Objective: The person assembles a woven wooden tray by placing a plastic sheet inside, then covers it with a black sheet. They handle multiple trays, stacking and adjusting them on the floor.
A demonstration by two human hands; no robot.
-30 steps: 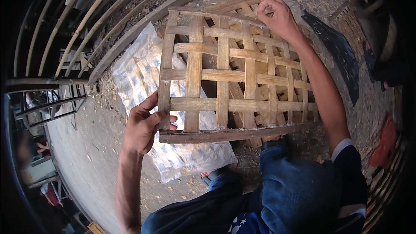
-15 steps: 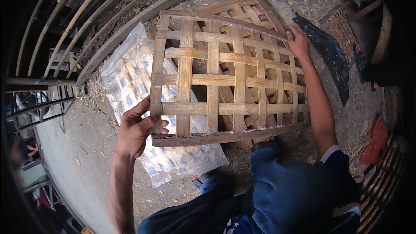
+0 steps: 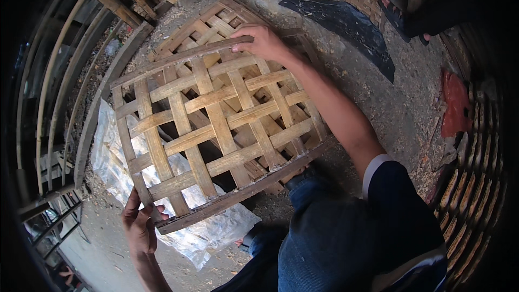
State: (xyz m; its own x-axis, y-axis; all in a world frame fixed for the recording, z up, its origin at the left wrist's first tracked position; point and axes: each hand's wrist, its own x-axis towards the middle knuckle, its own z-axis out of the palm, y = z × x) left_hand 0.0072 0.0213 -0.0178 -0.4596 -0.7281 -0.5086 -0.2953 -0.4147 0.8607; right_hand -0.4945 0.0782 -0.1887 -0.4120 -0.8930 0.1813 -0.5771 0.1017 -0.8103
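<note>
Bamboo — a woven lattice panel (image 3: 216,124) of flat pale strips is held up off the ground, tilted, with its darker edge slats at the near and far sides. The left hand (image 3: 141,224) is closed about the panel's near left corner, thumb over the top, fingers wrapped beneath. The right hand (image 3: 261,40) is curled over the far edge slat, fingers folded round it, arm stretched right across the weave. Beneath, a second similar lattice (image 3: 227,19) is seen lying on the dusty ground (image 3: 400,108), and a clear plastic sheet (image 3: 113,157) is spread under the left side. A black sheet (image 3: 346,24) lies beyond, well apart.

A risk is judged here: the panel is gripped only at two opposite points, so a twist could be forced through the weave and strips sprung loose — or the near corner could be lost from the left hand's narrow hold. Splinters from the rough slat edges are also likely.
</note>
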